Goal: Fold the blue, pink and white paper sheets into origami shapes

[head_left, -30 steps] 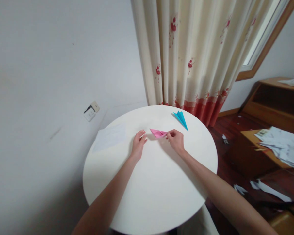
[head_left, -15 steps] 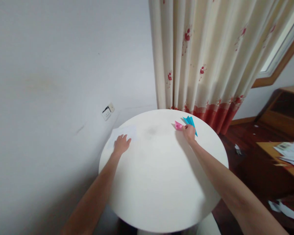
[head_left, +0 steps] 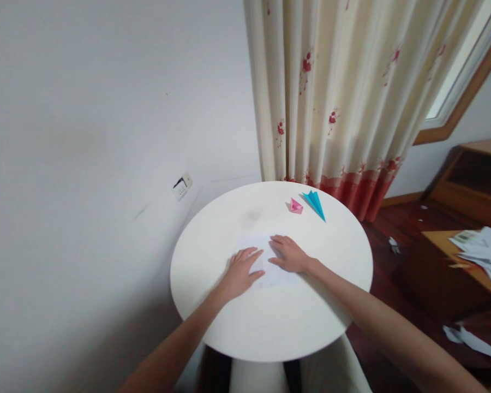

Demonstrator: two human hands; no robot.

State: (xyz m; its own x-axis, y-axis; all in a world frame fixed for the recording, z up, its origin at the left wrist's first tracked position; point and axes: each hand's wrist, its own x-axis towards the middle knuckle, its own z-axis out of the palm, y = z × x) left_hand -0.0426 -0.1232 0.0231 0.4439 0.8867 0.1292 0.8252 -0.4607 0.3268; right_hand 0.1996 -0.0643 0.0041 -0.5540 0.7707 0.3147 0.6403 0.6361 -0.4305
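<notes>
A pale sheet of paper (head_left: 276, 279) lies flat near the middle of the round white table (head_left: 270, 333). On its left side rests my left hand (head_left: 243, 272), open, fingers apart and pointing away from me. My right hand (head_left: 287, 254) lies open over the sheet's right part, its fingers stretched toward the left one. Neither hand grips anything. Beyond them, toward the far right edge, sit a small pink folded-paper boat (head_left: 296, 206) and, just right of it, a blue paper plane (head_left: 315, 205).
Behind the table hang cream curtains (head_left: 311, 120) with red flowers. A wall socket (head_left: 180, 189) is on the left wall. To the right, a low wooden table (head_left: 445, 245) carries a pile of papers (head_left: 485, 254); scraps lie on the dark floor.
My right hand has let go of the pink boat and come back to the middle. My left hand and the pale sheet have moved right from the table's left edge.
</notes>
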